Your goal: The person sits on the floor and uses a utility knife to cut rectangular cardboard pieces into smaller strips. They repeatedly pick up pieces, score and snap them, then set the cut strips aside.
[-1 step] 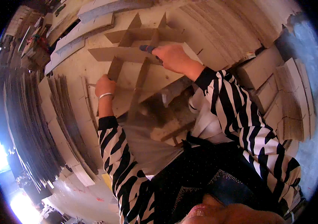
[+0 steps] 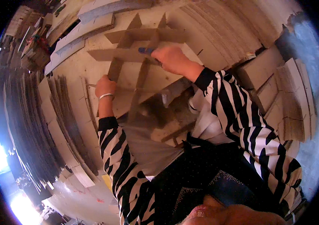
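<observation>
A grid of slotted cardboard strips (image 2: 127,54) stands on edge over the pale wooden tabletop, its pieces crossing one another. My left hand (image 2: 105,87) is closed on the near end of one strip (image 2: 115,69) at the grid's left side. Farther right, my right hand (image 2: 175,60) grips a dark blue tool (image 2: 145,50), whose blunt end points left over a crossing of the strips. Motion smears this hand a little. My fist hides the rest of the tool, so its kind is unclear.
Tall stacks of cardboard strips stand at the left (image 2: 28,123) and far right (image 2: 219,33). More cardboard pieces (image 2: 294,93) lean beside my right arm. Flat cardboard pieces (image 2: 88,33) lie along the far left. Below the grid, the tabletop gives way to a dark gap near my lap.
My right hand and the blue tool have shifted slightly left and down toward the strip crossing. My left hand and the grid look unmoved.
</observation>
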Motion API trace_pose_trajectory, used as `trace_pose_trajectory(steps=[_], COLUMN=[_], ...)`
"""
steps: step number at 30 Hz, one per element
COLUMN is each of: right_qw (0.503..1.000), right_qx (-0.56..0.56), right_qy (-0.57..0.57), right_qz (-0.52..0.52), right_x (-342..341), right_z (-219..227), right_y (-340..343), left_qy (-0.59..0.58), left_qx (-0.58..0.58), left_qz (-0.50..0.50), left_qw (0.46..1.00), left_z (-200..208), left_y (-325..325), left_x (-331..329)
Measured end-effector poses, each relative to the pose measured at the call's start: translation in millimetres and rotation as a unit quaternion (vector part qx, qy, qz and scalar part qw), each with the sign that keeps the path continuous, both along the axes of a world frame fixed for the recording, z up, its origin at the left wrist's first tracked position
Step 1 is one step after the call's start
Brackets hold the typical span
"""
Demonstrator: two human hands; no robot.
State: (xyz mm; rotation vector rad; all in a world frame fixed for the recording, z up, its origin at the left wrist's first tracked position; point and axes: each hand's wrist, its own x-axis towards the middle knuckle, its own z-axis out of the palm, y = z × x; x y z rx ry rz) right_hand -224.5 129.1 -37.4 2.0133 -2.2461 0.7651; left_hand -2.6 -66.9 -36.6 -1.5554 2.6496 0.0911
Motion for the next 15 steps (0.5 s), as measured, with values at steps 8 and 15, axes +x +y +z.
trace_pose_trajectory(steps=[8, 15], right_qw=[0.999, 1.0], right_qx=[-0.018, -0.017], right_qy=[-0.007, -0.012], right_qz=[-0.044, 0.007], right_x=[-13, -15], right_z=[1, 7], right_y=[15, 18], left_qy=[0.008, 0.033], left_qx=[0.001, -0.231], left_qz=[-0.003, -0.063], left_qw=[1.0, 0.97], left_z=[-12, 16], left_y=[-5, 31], left_x=[-11, -17])
